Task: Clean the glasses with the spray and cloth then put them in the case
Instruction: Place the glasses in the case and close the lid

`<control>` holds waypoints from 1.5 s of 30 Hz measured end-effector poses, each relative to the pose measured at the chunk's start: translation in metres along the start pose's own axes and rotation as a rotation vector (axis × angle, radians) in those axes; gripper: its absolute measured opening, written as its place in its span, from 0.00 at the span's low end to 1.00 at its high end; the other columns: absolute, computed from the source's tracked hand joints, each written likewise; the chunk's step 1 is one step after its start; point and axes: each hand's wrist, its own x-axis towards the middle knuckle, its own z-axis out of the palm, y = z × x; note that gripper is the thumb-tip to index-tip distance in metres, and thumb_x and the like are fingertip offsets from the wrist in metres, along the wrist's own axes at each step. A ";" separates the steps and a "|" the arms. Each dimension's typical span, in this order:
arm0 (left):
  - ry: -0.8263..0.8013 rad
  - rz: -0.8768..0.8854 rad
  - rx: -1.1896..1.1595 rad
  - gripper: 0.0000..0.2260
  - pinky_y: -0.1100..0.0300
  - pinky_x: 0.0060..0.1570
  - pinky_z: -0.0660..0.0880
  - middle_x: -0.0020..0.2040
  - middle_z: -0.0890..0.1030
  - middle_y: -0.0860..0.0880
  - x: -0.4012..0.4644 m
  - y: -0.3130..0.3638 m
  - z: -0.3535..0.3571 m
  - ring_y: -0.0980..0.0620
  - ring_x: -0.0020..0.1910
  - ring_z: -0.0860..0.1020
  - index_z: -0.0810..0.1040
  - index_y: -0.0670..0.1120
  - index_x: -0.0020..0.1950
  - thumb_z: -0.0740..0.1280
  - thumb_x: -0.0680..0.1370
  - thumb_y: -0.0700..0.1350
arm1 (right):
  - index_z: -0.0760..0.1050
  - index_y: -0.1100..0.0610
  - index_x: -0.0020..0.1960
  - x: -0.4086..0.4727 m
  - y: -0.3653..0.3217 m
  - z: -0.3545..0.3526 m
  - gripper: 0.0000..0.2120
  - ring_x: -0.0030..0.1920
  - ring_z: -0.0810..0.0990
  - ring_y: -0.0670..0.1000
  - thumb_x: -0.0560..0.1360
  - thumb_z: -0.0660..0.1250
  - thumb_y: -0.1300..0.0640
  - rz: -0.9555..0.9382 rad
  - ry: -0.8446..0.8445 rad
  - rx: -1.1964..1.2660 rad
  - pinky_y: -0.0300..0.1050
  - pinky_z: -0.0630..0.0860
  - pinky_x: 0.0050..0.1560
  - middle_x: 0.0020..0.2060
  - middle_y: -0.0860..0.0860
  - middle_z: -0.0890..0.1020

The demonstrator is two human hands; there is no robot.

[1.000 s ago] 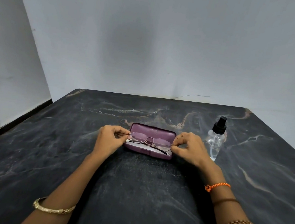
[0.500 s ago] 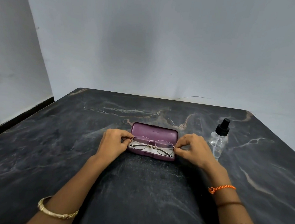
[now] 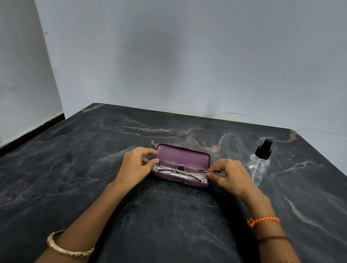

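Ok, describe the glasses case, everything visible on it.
The glasses case is a purple hard-shell clamshell, matte, with rounded corners. It sits open at the middle of the dark marble table, lid tilted up at the back and a small catch tab on its top edge. A pale lining or cloth shows in the tray. The thin metal-framed glasses sit in the tray, pinched at each end by the left hand and right hand, which flank the case.
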 end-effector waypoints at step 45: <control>-0.444 -0.141 -0.209 0.50 0.60 0.51 0.74 0.52 0.76 0.46 0.010 -0.021 -0.010 0.50 0.53 0.76 0.51 0.53 0.71 0.79 0.59 0.47 | 0.54 0.50 0.72 0.001 -0.017 0.021 0.51 0.55 0.68 0.49 0.57 0.79 0.48 -0.103 0.040 0.114 0.49 0.73 0.58 0.55 0.47 0.60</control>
